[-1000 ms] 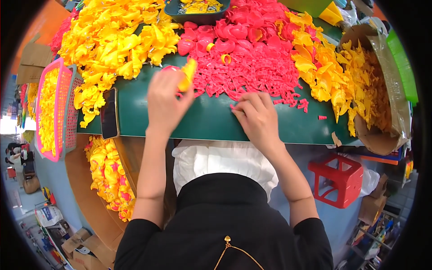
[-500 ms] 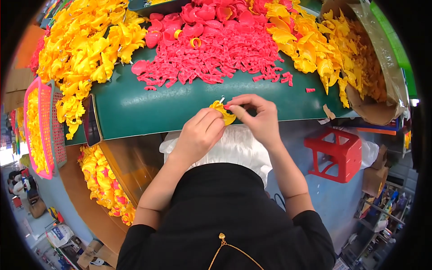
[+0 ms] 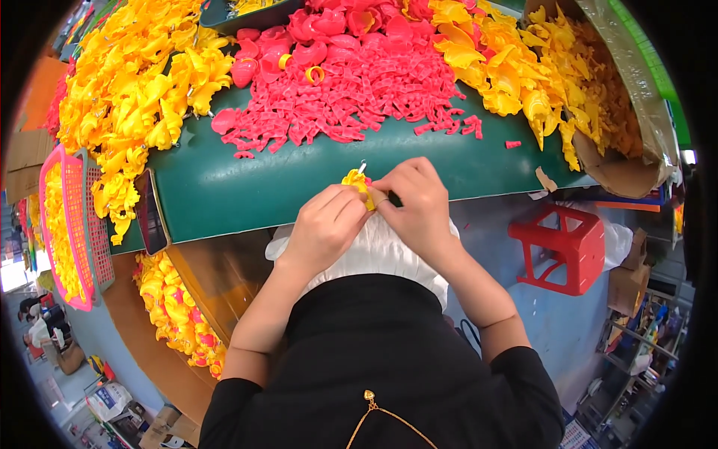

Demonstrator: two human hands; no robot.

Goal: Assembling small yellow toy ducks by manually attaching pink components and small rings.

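My left hand [image 3: 327, 224] is closed in a pinch on a small yellow plastic piece [image 3: 353, 178], held just over the near edge of the green table. A little metal hook or clip [image 3: 363, 167] sticks up from the piece's top. From the other side, my right hand [image 3: 416, 203] pinches at the piece, its thumb and forefinger on a small red plastic piece [image 3: 369, 182]. Only a sliver of that red shows; the fingertips cover the rest, so how far it sits in the yellow part is hidden.
Beyond my hands, a heap of red plastic bits [image 3: 336, 97] lies on the green table [image 3: 247, 187]. Yellow pieces pile up left [image 3: 134, 82] and right [image 3: 508, 71], near a cardboard box [image 3: 624, 176]. A pink basket [image 3: 67, 224] stands left, a red stool [image 3: 561, 247] right.
My right hand has come in closer, its fingers now pressing against the yellow piece. Less of the red bit shows than before. The view has shifted slightly.
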